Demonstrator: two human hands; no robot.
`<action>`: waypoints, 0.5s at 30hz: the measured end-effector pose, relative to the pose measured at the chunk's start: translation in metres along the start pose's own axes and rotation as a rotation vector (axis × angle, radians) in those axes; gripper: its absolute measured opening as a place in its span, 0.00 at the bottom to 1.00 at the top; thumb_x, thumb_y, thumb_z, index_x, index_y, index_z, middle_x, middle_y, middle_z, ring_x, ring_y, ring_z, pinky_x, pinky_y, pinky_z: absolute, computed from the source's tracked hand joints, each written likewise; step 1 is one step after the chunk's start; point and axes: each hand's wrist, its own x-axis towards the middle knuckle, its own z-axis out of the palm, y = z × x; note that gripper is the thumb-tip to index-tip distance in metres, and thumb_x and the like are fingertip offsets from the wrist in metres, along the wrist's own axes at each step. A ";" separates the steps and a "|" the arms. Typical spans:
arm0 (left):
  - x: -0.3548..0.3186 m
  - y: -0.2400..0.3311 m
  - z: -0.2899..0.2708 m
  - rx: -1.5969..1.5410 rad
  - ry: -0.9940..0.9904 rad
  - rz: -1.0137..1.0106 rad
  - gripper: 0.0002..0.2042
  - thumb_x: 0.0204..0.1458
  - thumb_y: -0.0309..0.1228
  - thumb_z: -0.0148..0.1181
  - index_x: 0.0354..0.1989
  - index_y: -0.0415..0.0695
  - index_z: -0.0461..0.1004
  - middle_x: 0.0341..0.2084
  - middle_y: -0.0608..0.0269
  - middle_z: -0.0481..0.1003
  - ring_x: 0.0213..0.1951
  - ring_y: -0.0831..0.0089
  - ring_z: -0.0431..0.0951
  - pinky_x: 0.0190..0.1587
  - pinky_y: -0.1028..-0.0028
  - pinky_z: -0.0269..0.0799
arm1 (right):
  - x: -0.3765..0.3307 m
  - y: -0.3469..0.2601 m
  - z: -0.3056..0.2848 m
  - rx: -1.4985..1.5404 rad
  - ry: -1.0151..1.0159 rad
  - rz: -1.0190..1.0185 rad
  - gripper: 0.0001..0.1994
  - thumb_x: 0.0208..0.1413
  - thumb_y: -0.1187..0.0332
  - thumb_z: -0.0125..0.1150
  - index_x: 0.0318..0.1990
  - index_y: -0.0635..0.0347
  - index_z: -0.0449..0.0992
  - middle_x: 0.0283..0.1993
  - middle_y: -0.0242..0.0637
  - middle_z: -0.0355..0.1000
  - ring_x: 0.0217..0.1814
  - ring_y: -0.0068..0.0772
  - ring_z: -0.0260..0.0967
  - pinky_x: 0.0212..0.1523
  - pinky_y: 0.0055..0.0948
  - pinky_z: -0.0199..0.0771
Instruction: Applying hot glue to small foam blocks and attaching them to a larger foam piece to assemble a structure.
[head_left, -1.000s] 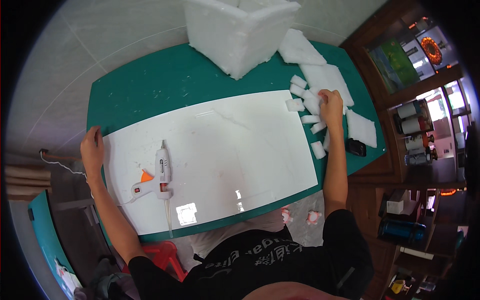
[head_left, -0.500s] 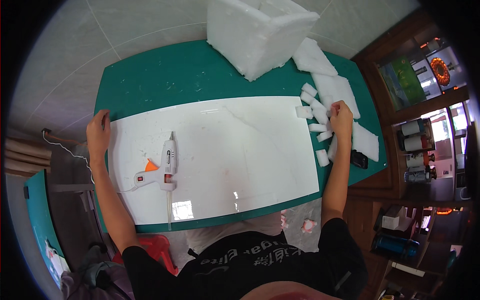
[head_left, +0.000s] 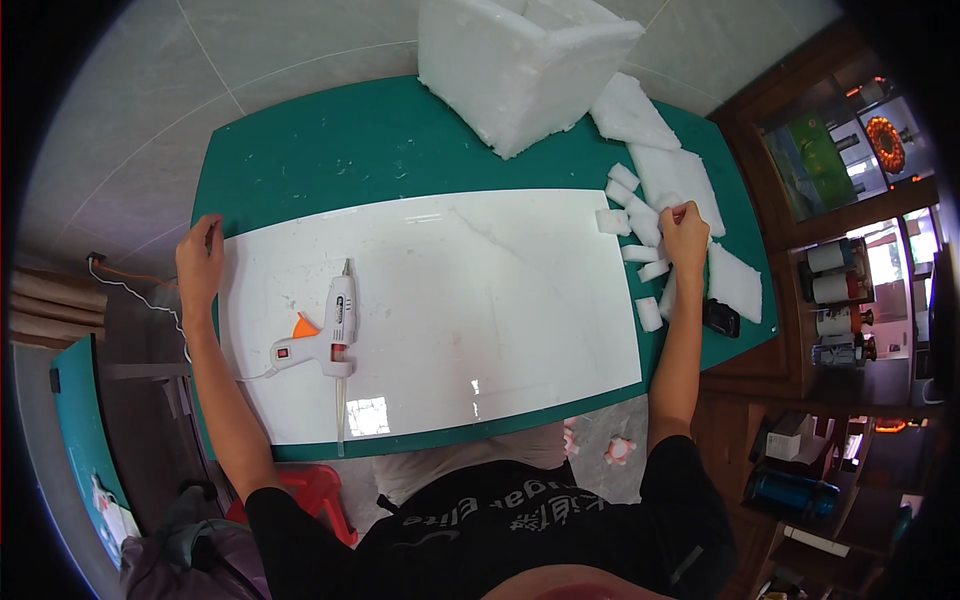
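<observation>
My left hand [head_left: 201,262] rests at the left edge of the table, beside the corner of a glossy white board [head_left: 500,310]. Its fingers are curled closed, and nothing shows in them. On the right, my right hand [head_left: 686,238] is closed with thumb and fingertips together, next to several small white foam blocks [head_left: 642,226]. Whether it pinches anything is hidden against the white foam behind. A white hot glue gun [head_left: 341,312] with an orange trigger lies on the board's left part, a clear glue stick [head_left: 341,410] poking out of its rear end.
A large white foam box [head_left: 520,75] stands at the far side of the green tabletop [head_left: 310,150]. Flat foam slabs [head_left: 680,185] lie along the right side, with a small black object [head_left: 720,318] near my right forearm. A red plastic stool [head_left: 325,495] is below the table's near edge.
The whole view has shifted very slightly. Both hands keep their places and closed shape, and the glue gun and foam pieces stay where they were.
</observation>
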 end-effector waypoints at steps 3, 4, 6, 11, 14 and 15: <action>-0.003 -0.003 -0.002 -0.003 0.008 0.010 0.06 0.58 0.23 0.55 0.41 0.36 0.76 0.26 0.48 0.77 0.26 0.59 0.78 0.32 0.66 0.71 | -0.002 -0.003 0.004 -0.018 -0.013 0.036 0.15 0.53 0.61 0.61 0.32 0.69 0.75 0.28 0.51 0.77 0.32 0.51 0.78 0.37 0.42 0.75; -0.005 -0.003 -0.003 -0.001 0.017 0.019 0.06 0.58 0.24 0.55 0.41 0.36 0.76 0.26 0.49 0.77 0.26 0.60 0.78 0.32 0.67 0.71 | -0.003 -0.004 0.008 -0.016 -0.019 0.034 0.15 0.53 0.61 0.61 0.32 0.69 0.75 0.28 0.51 0.77 0.32 0.51 0.78 0.37 0.42 0.75; 0.000 0.004 -0.003 -0.016 0.013 0.007 0.06 0.58 0.24 0.55 0.41 0.36 0.76 0.26 0.49 0.77 0.26 0.61 0.78 0.32 0.68 0.72 | -0.001 0.001 0.003 0.016 0.009 0.041 0.15 0.52 0.61 0.61 0.31 0.69 0.75 0.27 0.53 0.77 0.32 0.54 0.77 0.37 0.43 0.75; 0.004 0.003 -0.001 -0.077 0.010 -0.015 0.07 0.59 0.24 0.55 0.42 0.36 0.76 0.25 0.51 0.77 0.25 0.66 0.77 0.32 0.70 0.71 | 0.001 0.003 0.006 -0.032 0.035 0.088 0.15 0.49 0.61 0.60 0.30 0.67 0.76 0.28 0.52 0.77 0.32 0.54 0.77 0.38 0.44 0.75; 0.002 -0.003 0.000 -0.095 0.037 0.006 0.07 0.59 0.24 0.55 0.42 0.36 0.76 0.25 0.51 0.77 0.25 0.68 0.76 0.32 0.71 0.71 | 0.000 0.001 0.007 -0.034 0.034 0.120 0.14 0.48 0.61 0.60 0.31 0.67 0.77 0.28 0.51 0.77 0.33 0.54 0.78 0.38 0.43 0.76; 0.001 -0.003 0.000 -0.099 0.039 0.002 0.07 0.59 0.24 0.55 0.42 0.36 0.76 0.25 0.51 0.77 0.25 0.67 0.76 0.32 0.71 0.71 | 0.001 0.002 0.007 -0.030 0.023 0.135 0.14 0.48 0.61 0.61 0.31 0.66 0.77 0.29 0.51 0.78 0.34 0.54 0.78 0.38 0.42 0.76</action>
